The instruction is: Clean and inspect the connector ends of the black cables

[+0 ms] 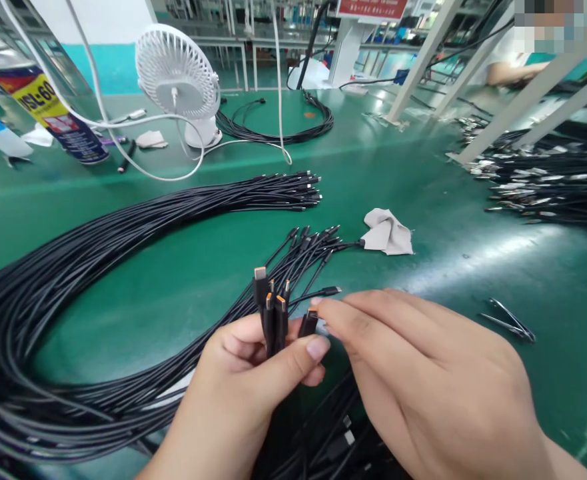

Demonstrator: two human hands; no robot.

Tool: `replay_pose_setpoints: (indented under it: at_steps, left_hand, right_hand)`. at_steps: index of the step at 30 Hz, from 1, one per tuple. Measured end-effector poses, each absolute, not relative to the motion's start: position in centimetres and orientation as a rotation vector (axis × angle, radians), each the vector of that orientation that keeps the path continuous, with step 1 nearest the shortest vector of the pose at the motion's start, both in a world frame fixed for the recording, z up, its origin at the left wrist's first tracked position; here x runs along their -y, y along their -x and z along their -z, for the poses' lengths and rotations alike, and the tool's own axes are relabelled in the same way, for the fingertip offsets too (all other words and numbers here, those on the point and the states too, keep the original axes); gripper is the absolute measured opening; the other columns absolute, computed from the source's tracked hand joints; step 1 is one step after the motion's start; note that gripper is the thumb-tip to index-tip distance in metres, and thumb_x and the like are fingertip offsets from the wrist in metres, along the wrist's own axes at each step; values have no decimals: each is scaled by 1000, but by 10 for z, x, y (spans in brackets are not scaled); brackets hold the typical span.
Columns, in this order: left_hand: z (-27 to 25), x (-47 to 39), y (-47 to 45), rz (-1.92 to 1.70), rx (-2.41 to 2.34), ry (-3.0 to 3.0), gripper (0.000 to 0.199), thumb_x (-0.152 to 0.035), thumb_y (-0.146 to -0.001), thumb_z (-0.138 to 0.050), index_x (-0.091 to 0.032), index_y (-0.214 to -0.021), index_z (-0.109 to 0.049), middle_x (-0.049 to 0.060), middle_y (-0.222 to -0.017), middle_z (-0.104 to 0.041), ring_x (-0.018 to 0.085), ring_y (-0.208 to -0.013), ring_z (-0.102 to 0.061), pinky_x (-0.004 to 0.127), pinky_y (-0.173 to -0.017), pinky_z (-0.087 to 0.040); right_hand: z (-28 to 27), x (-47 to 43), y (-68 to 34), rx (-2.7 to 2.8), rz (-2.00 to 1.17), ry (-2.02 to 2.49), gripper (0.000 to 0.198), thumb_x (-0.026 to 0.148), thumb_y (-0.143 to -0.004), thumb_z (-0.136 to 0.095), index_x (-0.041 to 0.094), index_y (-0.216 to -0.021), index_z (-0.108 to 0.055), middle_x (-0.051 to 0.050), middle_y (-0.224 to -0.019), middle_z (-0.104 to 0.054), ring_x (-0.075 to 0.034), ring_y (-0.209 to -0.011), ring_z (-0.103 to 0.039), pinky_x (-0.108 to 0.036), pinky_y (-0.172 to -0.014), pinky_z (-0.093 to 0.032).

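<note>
The left hand (243,387) is closed around a small upright bunch of black cable ends with glossy moulded plugs and orange-tinted metal tips (272,308), thumb pressed across the front of them. The right hand (423,373) lies flat and relaxed beside it, its fingertips (328,310) pinched on one more black plug (309,323) at the edge of the bunch. Both hands sit low over the smooth, shiny green bench top (173,280).

The held ends belong to a thick loop of thin black rubbery cables (33,313) that sweeps round to the left, with a second fan of plug ends (298,188) lying flat farther back. A crumpled grey-white cloth (388,233) rests near the loose ends. Thin metal tweezers (510,321) lie to the right, well apart from the hands. A white plastic desk fan with a round grille (178,77) stands at the back, a white cord (163,175) curling before it, and a labelled spray can (53,113) is at far left.
</note>
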State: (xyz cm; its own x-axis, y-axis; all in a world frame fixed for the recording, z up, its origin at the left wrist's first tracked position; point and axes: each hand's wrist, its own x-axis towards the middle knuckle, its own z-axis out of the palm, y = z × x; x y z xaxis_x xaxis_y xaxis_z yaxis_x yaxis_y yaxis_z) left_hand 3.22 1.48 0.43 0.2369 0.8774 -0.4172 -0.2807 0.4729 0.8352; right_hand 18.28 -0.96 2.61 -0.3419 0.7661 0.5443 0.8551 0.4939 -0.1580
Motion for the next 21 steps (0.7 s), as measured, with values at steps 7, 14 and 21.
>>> replay_pose_setpoints:
  at_steps: [7,14,21]
  left_hand:
    - [-4,-14,-32,-897,-1037,-768,17,-23,-60,-81,-21,-49,-68,-2,-48,-59,12,-49,-54,23,-48,-49]
    - [-2,-13,-32,-891,-1021,-767,18,-23,-62,-80,-21,-50,-67,-3,-49,-60,11,-49,-56,21,-48,-49]
    - [-1,-14,-31,-895,-1042,-760,18,-23,-62,-81,-20,-52,-67,-3,-50,-61,11,-49,-56,20,-48,-49]
  right_hand:
    - [-26,9,-186,2220,232,1320,31,14,-91,-42,19,-102,-70,-9,-90,-74,-22,-75,-69,-37,-63,-59]
    - [-24,10,-187,2222,207,1301,29,15,-92,-42,16,-105,-68,-9,-91,-74,-22,-76,-68,-36,-65,-57]
    - [-27,9,-189,2258,201,1302,30,13,-91,-43,14,-106,-68,-10,-93,-74,-23,-77,-68,-36,-63,-56]
